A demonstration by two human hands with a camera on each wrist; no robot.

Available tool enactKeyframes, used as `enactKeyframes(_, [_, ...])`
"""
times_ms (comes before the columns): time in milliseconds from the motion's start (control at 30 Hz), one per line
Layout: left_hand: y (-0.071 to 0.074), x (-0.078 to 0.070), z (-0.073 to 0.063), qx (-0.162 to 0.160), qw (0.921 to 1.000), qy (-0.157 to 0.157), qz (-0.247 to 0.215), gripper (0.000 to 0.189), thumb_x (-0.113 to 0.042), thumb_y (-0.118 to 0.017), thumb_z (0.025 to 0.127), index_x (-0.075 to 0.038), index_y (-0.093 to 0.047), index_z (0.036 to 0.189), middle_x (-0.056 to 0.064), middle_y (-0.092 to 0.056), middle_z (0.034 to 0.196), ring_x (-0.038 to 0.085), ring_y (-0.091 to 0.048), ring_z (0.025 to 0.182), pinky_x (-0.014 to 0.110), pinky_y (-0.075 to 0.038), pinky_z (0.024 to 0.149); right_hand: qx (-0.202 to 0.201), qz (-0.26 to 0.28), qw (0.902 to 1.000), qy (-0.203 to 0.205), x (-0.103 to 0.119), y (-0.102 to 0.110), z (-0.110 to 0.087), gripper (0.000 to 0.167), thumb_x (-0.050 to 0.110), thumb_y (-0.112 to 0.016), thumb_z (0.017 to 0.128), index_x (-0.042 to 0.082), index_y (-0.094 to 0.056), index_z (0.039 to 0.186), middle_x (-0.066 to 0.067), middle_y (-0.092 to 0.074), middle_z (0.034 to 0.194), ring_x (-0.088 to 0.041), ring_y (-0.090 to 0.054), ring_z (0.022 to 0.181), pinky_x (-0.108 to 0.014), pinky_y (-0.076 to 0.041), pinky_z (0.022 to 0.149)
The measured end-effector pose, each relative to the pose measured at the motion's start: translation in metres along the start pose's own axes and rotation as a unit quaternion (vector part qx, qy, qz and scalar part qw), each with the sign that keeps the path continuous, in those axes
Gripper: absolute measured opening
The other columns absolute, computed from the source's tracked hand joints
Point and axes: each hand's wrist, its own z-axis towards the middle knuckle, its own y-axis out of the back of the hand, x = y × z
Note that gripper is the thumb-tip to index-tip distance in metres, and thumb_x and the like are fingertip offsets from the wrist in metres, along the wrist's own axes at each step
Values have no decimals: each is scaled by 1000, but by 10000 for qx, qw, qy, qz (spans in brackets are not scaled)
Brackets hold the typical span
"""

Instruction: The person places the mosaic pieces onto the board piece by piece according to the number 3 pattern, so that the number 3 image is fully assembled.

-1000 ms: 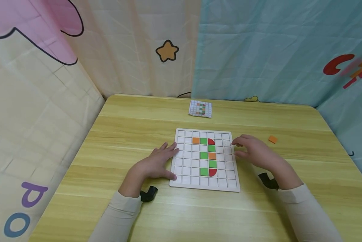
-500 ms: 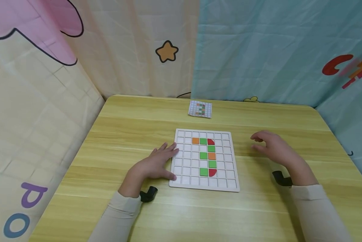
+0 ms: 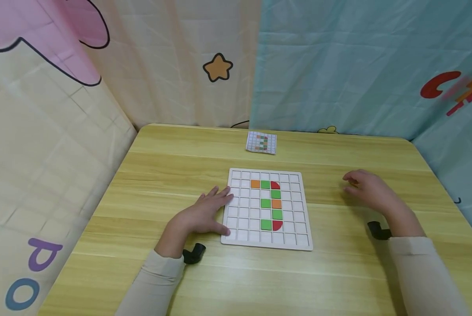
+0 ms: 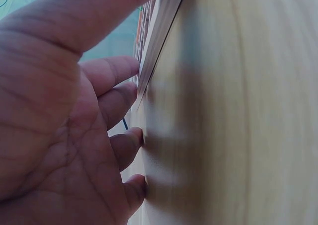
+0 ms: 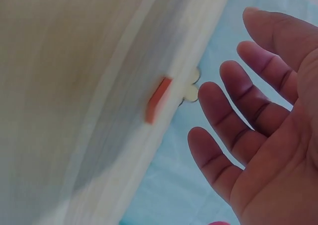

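A white grid board (image 3: pixel 245 224) lies mid-table with several square and rounded tiles on it: green (image 3: pixel 265 203), orange (image 3: pixel 276 203) and red (image 3: pixel 277 225). At its left edge my left hand (image 3: pixel 203 215) rests with spread fingers, thumb and fingertips on the rim; the left wrist view shows those fingers (image 4: pixel 117 103) along the board's side. My right hand (image 3: pixel 372 191) hovers right of the board, fingers loosely bent and holding nothing. In the right wrist view an orange square tile (image 5: pixel 159 100) lies on the table, apart from the fingers; in the head view the hand hides it.
A small printed card (image 3: pixel 261 142) with a coloured grid pattern lies behind the board near the table's back edge. Printed curtains (image 3: pixel 330 79) hang behind and beside the wooden table (image 3: pixel 236 285). Black wrist-worn pieces (image 3: pixel 194 253) sit at both wrists.
My right hand has moved rightward from the board's right edge to over the orange tile, which it now covers in the head view. The left hand and the board stay put.
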Motion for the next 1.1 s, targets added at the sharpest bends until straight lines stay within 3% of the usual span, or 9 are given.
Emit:
enactKeyframes(167, [0, 0, -1, -18, 10000, -20, -18, 97, -33, -84, 78, -14, -31, 157, 0, -13, 165, 28, 2, 152, 52, -2, 120, -94, -161, 9998, 55, -17, 2, 2, 30, 10, -68, 94, -11, -60, 114, -28, -60, 107, -42, -58, 95, -58, -46, 82])
enactKeyframes(333, [0, -1, 0, 0, 10000, 15, -23, 97, -34, -85, 78, -15, -31, 157, -1, -13, 165, 26, 2, 152, 51, -2, 120, 57, -187, 9998, -102, -28, 2, 3, 34, 12, -68, 95, -12, -58, 117, -29, -58, 106, -43, -56, 95, -59, -44, 83])
enactKeyframes(1100, [-1, 1, -1, -3, 10000, -33, -12, 98, -35, -84, 78, -15, -31, 157, -1, -12, 165, 27, 2, 152, 52, -1, 120, 258, -216, 9981, -524, -43, 3, 10, 34, 13, -63, 96, -11, -56, 119, -30, -57, 109, -43, -54, 97, -61, -42, 85])
